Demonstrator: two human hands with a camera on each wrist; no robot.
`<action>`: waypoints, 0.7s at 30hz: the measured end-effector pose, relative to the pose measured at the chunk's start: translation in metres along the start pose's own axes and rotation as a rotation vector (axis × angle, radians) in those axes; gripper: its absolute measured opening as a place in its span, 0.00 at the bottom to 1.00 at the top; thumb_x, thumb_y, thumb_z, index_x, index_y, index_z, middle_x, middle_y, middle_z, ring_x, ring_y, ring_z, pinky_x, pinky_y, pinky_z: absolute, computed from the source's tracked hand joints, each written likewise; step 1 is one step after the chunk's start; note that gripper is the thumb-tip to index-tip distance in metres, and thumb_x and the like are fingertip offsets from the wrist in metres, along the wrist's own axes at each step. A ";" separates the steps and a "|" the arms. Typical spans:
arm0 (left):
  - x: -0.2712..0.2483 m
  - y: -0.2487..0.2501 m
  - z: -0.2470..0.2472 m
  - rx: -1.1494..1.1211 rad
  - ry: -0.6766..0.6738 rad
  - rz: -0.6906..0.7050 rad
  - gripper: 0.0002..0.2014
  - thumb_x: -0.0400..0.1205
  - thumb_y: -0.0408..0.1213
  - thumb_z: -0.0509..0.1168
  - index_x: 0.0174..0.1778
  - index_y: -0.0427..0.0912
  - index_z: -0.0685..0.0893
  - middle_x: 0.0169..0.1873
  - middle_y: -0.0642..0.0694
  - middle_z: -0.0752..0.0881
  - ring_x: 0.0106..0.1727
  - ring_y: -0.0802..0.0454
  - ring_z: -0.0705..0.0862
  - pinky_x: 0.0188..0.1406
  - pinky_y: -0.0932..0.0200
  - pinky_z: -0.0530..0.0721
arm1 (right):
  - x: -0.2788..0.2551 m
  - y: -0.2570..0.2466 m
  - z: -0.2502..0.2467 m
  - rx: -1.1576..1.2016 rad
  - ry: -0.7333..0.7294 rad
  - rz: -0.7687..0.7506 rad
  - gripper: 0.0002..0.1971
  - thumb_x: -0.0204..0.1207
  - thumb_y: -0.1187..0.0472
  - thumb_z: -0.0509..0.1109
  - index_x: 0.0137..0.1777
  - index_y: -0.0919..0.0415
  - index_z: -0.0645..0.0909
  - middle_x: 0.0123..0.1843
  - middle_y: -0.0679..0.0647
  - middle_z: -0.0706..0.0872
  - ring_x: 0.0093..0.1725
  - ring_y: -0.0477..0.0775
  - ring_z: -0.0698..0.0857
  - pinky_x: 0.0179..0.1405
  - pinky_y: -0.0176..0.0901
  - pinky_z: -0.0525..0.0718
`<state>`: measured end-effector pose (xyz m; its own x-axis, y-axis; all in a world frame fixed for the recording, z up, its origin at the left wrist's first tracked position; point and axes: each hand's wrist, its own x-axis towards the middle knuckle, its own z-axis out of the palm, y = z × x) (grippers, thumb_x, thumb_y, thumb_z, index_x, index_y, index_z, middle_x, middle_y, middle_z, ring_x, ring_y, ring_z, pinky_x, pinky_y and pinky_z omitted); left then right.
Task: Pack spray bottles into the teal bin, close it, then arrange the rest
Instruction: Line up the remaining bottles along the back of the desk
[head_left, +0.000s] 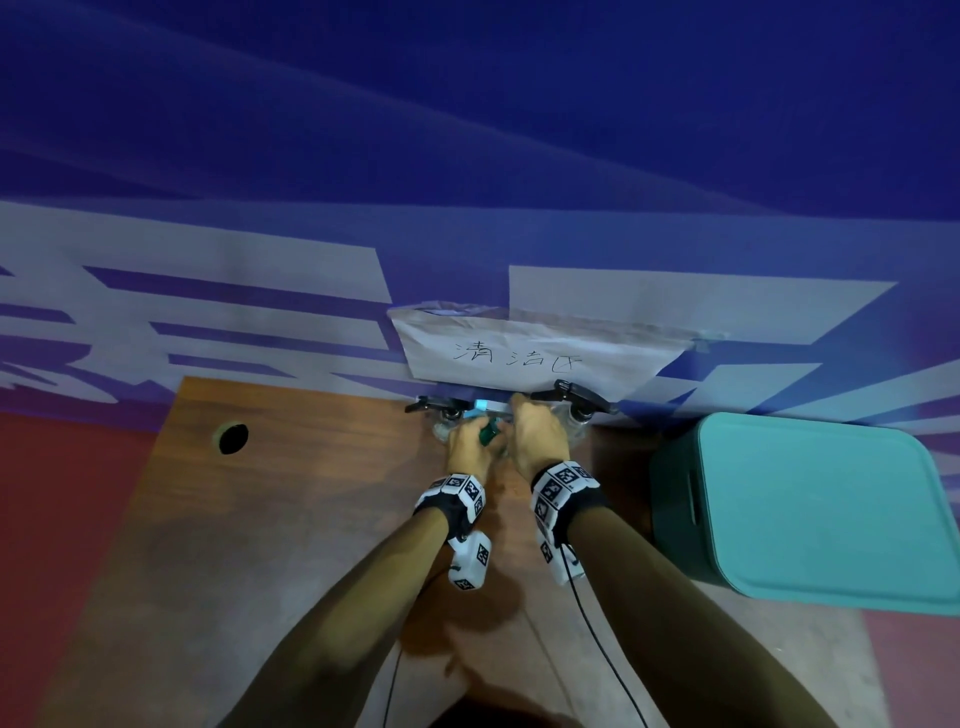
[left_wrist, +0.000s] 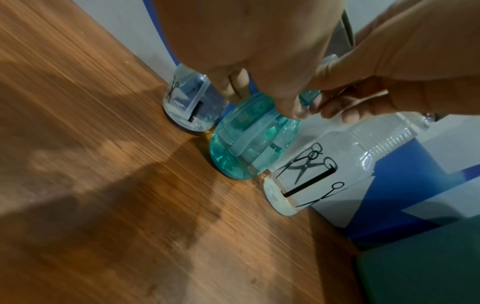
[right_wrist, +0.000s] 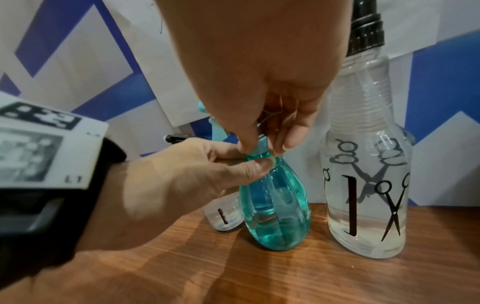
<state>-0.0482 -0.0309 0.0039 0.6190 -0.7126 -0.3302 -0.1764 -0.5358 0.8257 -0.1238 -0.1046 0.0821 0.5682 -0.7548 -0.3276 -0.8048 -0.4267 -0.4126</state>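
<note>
Reaching forward with both arms over the wooden table (head_left: 291, 519), toward its far edge by the blue and white wall (head_left: 467, 130). Gripping the neck of the teal bottle (right_wrist: 276, 214) with the left hand (right_wrist: 182, 185), thumb and fingers curled round it just below the pump. Pinching the same neck from above with the right hand (right_wrist: 259, 67), fingertips (right_wrist: 291, 142) closed on it right over the left thumb. Standing upright on the table, that teal bottle, partly filled with clear liquid.

Flanking it, two clear bottles: one (right_wrist: 369, 185) just beside it on the right with a black ribbed cap, one (left_wrist: 189, 102) behind it on the left, mostly hidden in the right wrist view. Showing black printed scissors and a comb on both clear bottles. Counting three spray bottles in all.

Sitting well to the right at the table's edge, the teal bin (head_left: 810, 509) with its lid on. Hanging on the wall above the bottles, a paper sheet (head_left: 535, 348) with handwritten characters reading 清洁区. Wearing black wrist straps (head_left: 460, 499) with black-and-white square markers, one marked "L1".
</note>
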 end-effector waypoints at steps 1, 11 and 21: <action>0.001 -0.001 -0.001 0.027 -0.007 0.002 0.07 0.77 0.33 0.74 0.50 0.39 0.90 0.47 0.42 0.91 0.50 0.42 0.89 0.56 0.44 0.88 | 0.000 -0.001 0.001 -0.020 -0.003 -0.003 0.08 0.83 0.61 0.70 0.58 0.59 0.76 0.50 0.58 0.89 0.49 0.61 0.89 0.50 0.57 0.89; 0.000 0.003 -0.007 0.102 0.003 0.045 0.05 0.78 0.38 0.75 0.43 0.40 0.90 0.39 0.44 0.91 0.44 0.44 0.88 0.50 0.47 0.88 | -0.001 0.002 0.002 -0.057 -0.012 -0.048 0.12 0.81 0.64 0.70 0.60 0.59 0.73 0.48 0.57 0.88 0.46 0.60 0.89 0.46 0.53 0.89; 0.003 0.004 -0.012 0.169 -0.046 0.019 0.07 0.76 0.40 0.78 0.46 0.42 0.91 0.40 0.45 0.91 0.44 0.46 0.88 0.51 0.51 0.88 | 0.003 0.009 -0.007 -0.097 -0.081 -0.156 0.09 0.83 0.65 0.69 0.57 0.62 0.72 0.47 0.58 0.88 0.45 0.60 0.88 0.40 0.47 0.81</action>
<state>-0.0378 -0.0295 0.0113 0.5794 -0.7413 -0.3387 -0.3166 -0.5877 0.7446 -0.1308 -0.1145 0.0831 0.6960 -0.6348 -0.3356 -0.7166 -0.5842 -0.3810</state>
